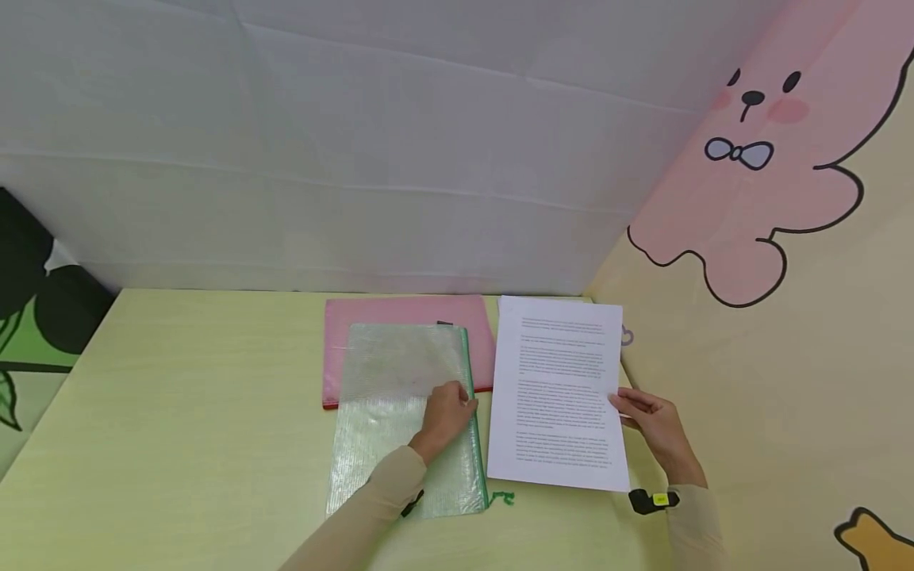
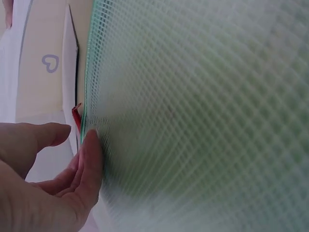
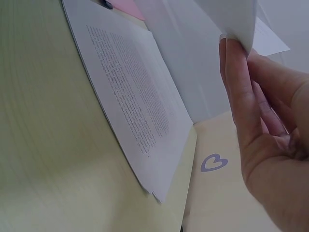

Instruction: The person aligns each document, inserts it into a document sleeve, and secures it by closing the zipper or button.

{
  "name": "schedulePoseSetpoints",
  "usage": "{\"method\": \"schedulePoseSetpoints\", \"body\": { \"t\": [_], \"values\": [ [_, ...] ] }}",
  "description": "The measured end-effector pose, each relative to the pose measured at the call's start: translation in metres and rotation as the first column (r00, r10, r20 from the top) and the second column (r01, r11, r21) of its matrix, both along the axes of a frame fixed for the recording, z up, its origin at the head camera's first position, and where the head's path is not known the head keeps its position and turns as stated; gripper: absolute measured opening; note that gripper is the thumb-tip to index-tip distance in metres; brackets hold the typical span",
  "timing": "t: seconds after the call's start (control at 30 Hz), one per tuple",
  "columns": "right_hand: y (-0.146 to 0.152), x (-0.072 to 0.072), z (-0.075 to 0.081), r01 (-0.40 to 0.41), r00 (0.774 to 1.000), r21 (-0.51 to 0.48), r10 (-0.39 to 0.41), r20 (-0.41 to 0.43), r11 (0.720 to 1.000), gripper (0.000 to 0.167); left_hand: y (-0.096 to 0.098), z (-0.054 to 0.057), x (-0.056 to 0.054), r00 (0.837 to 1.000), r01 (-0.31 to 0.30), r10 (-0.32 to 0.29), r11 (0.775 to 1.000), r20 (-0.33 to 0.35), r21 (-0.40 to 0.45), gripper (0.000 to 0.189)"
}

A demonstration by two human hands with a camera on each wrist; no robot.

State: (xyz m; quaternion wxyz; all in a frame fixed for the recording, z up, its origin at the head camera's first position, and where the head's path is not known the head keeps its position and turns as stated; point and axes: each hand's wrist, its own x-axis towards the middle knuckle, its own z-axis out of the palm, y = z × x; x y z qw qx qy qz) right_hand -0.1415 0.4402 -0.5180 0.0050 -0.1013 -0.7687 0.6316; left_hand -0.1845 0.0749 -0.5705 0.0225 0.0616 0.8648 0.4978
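A clear mesh zip pouch (image 1: 389, 444) with a green zipper edge lies in front of me. My left hand (image 1: 446, 416) is at its zipper side; in the left wrist view, the fingertips (image 2: 93, 145) meet the mesh edge while the thumb stands apart from them. To the right, my right hand (image 1: 653, 424) pinches the right edge of a printed sheet of paper (image 1: 560, 396) between thumb and fingers. The right wrist view shows the lifted paper (image 3: 236, 19) bending above a stack of printed sheets (image 3: 130, 87) on the table.
A pink pouch with a red zipper edge (image 1: 410, 309) lies behind the mesh pouch, partly under it. A green cord (image 1: 503, 498) trails from the mesh pouch's near corner. The pale green table (image 1: 193, 412) meets a white sheet-like wall at the back and a beige wall on the right.
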Motion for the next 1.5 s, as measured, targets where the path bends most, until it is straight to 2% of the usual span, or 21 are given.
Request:
{"method": "schedulePoseSetpoints", "body": {
  "t": [0.23, 0.5, 0.63, 1.1, 1.33, 1.5],
  "values": [
    [-0.008, 0.0, -0.002, 0.024, 1.0, -0.015, -0.024, 0.002, 1.0, 0.019, 0.001, -0.009, -0.008, 0.999, -0.027, 0.024, 0.996, -0.028, -0.081, 0.026],
    [-0.017, -0.001, -0.003, 0.049, 0.999, -0.014, -0.049, 0.013, 0.999, 0.029, -0.005, -0.006, -0.017, 0.999, 0.008, -0.013, 0.994, -0.053, -0.106, 0.026],
    [-0.017, -0.001, -0.004, 0.045, 0.999, 0.007, -0.045, 0.016, 0.999, 0.036, -0.005, -0.002, -0.015, 0.999, 0.007, -0.012, 0.994, -0.047, -0.107, 0.024],
    [-0.019, -0.004, 0.0, 0.003, 1.0, 0.045, -0.004, 0.024, 0.999, 0.05, -0.009, 0.003, -0.012, 1.0, -0.011, 0.012, 0.999, 0.018, -0.032, 0.014],
    [-0.017, -0.006, 0.002, -0.008, 1.0, 0.097, 0.005, 0.031, 0.995, 0.054, -0.018, 0.006, -0.012, 0.996, 0.041, -0.044, 0.998, 0.078, 0.043, 0.007],
    [-0.017, -0.009, 0.003, -0.014, 1.0, 0.098, 0.012, 0.018, 0.995, 0.052, -0.025, 0.006, -0.012, 0.995, 0.056, -0.062, 0.995, 0.081, 0.08, 0.006]
  ]
}}
